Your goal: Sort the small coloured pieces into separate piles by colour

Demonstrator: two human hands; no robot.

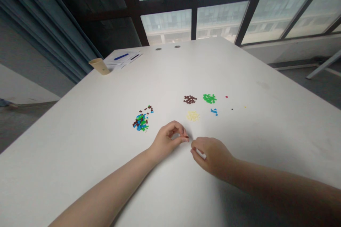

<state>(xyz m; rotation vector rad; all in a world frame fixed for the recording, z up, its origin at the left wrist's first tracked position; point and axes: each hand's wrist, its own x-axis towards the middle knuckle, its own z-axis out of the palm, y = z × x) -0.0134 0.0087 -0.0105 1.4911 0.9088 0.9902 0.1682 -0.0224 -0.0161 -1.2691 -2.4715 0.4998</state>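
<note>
Brown piece (187,137), small and dark, in left hand's (174,137) fingertip grip.

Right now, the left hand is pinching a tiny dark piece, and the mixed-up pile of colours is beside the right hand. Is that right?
Not quite. The head view shows the mixed-up pile over on the left hand's side, not beside the right hand. The rest is right: the left hand is pinching a tiny dark piece.

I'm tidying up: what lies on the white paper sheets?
A blue pen and a short black strip lie on the white paper sheets; anything underneath is covered.
</note>
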